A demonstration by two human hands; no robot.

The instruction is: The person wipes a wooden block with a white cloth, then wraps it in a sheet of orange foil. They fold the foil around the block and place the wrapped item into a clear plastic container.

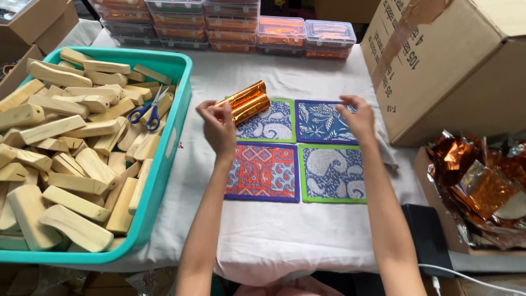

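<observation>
Left hand (218, 127) pinching foil-wrapped block (245, 102), long axis slanting up-right, over mats (331, 172)

White-clothed table (285, 235): teal tray (164, 164), four patterned mats (298, 151), stacked plastic boxes (230, 24), cardboard box (449, 66).

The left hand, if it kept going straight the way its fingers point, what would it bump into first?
Probably nothing new: the left hand already grips the shiny orange foil-wrapped piece, fingers pointing away from the person. Past it lies bare white cloth, then the stacked clear plastic boxes. Depth is hard to judge.
</observation>
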